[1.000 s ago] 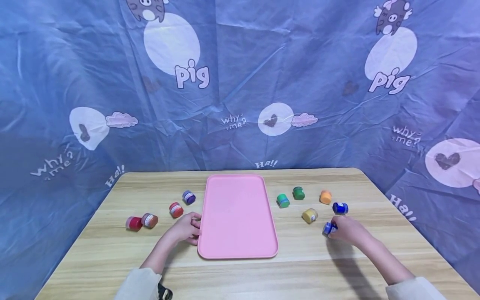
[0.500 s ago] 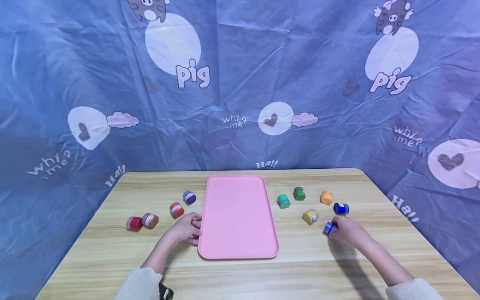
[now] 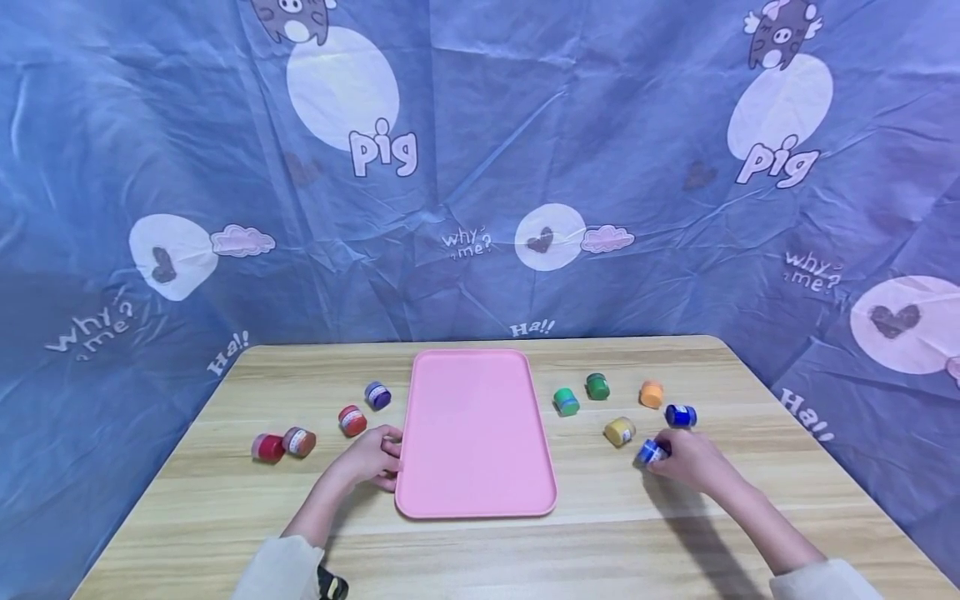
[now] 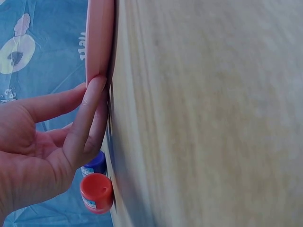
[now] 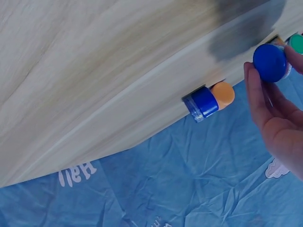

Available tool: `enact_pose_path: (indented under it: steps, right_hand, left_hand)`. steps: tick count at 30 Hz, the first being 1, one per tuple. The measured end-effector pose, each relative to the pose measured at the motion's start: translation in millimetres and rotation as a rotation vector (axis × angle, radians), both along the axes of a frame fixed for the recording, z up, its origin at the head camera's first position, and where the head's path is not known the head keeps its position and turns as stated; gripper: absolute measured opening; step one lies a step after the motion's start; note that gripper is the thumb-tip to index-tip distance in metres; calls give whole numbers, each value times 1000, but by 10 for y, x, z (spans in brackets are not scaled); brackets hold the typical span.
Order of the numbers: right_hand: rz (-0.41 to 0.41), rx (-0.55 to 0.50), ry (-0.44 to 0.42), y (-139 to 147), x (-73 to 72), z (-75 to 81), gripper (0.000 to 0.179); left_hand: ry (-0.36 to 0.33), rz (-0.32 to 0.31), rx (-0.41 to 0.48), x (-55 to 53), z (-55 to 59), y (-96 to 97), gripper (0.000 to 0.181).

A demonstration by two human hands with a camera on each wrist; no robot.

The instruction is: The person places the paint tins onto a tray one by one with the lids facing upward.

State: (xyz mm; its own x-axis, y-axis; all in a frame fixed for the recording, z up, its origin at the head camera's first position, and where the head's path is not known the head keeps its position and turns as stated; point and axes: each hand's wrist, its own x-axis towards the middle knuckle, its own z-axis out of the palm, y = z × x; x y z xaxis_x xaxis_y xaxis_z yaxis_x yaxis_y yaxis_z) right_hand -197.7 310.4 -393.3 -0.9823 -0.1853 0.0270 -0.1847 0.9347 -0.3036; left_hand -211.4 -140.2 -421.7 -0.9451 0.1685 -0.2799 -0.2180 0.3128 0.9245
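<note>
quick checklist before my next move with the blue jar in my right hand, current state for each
1. Right hand has a grip: ok, fingers and thumb pinch the small blue cylindrical jar.
2. Held jar upright: not ok, it is tilted.
3. Held jar apart from the small yellow cylindrical jar: ok, the head view shows a gap between them.
4. Left hand touching the rectangular pink tray: ok, its fingers touch the left edge.
5. Lid of the held jar tight: cannot tell, the views do not show how firmly it is closed.
</note>
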Motion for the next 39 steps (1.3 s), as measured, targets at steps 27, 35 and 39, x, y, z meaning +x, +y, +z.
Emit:
enact_pose_path:
  steps: [27,35,39]
  right_hand:
    - [78,-264,-19,-448,36,34,36]
    - [75,-295,-37,-574,31,-21,34]
    - [119,-317,-26,-617,24,-59,29]
  left_hand:
    - [21,6,-17,8,-26,3,46]
    - [18,18,-13,50,-29,36,46]
    - [21,24,-22,75,-20,58,47]
